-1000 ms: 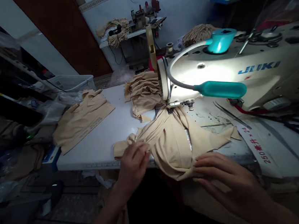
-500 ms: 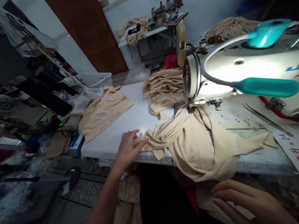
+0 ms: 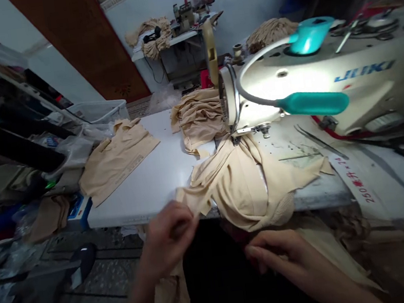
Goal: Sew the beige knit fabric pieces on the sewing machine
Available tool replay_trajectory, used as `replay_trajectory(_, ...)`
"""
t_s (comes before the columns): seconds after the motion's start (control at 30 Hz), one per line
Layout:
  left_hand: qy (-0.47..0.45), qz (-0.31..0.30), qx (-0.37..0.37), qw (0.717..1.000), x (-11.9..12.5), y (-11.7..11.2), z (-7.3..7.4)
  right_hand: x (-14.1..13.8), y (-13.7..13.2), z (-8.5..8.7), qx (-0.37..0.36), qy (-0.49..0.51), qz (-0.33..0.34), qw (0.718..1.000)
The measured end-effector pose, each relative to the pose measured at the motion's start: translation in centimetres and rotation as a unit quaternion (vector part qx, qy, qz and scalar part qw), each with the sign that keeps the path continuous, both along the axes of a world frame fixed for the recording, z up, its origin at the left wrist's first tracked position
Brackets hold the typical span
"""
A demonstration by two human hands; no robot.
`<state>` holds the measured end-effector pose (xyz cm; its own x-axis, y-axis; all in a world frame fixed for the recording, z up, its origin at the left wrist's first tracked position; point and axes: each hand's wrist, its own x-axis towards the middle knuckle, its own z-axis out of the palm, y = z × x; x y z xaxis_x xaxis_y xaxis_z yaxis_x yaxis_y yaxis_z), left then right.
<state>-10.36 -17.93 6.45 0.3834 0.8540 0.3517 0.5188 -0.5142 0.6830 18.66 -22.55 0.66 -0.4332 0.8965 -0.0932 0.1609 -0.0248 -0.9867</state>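
Our left hand (image 3: 170, 230) now pinches left end of cloth (image 3: 238, 181), drawn nearer us than half-second ago; right hand (image 3: 279, 255) has come inward above lap (image 3: 218, 287), fingers curled narrow, any hold unclear. Cloth still under sewing machine (image 3: 301, 76): we seem to be adjusting, not freeing it.

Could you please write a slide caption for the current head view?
Left hand holding beige cloth at a sewing machine, right hand curled near the lap.

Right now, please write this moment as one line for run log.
left hand: pinching beige cloth | right hand: near cloth's lower edge, grip unclear | cloth: partly under sewing machine, hanging over table edge
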Motion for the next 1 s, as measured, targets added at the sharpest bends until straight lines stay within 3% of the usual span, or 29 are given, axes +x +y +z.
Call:
replay_trajectory(0.1, 0.096, -0.105, 0.035, 0.989, 3.1, -2.0, -1.1, -0.7, 0.5, -1.4, -0.135, 0.061, -0.024, 0.989)
replay_trajectory(0.2, 0.158, -0.176, 0.005, 0.972, 6.0, -3.3, -2.7, -1.6, 1.0, -2.9, -0.182, 0.099, -0.057, 0.977)
replay_trajectory(0.3, 0.140, -0.217, -0.091, 0.962, 7.6, -3.6, -3.4, -2.4, 1.2, -4.1, -0.164, 0.140, -0.083, 0.973)
replay_trajectory(0.43, 0.052, -0.271, -0.160, 0.948, 7.5, -2.6, -2.5, -2.8, 1.0, -5.0, -0.191, 0.194, -0.113, 0.956)
replay_trajectory(0.53, -0.016, -0.227, -0.137, 0.964, 6.9, -0.8, -2.3, -2.5, 0.6, -4.8, -0.215, 0.204, -0.118, 0.948)
replay_trajectory(0.63, 0.019, -0.106, -0.011, 0.994, 6.5, 1.8, -3.0, -2.0, 0.3, -3.9, -0.183, 0.189, -0.113, 0.958)
replay_trajectory(0.7, 0.075, -0.056, 0.072, 0.993, 6.7, 3.7, -3.5, -1.6, 0.1, -3.1, -0.167, 0.186, -0.088, 0.964)
replay_trajectory(0.83, 0.193, -0.066, 0.167, 0.964, 7.9, 6.0, -4.1, -1.2, -0.2, -2.5, -0.186, 0.201, -0.052, 0.960)
replay_trajectory(1.0, 0.233, -0.110, 0.182, 0.949, 9.2, 5.3, -5.3, -0.9, -1.1, -4.4, -0.216, 0.215, -0.067, 0.950)
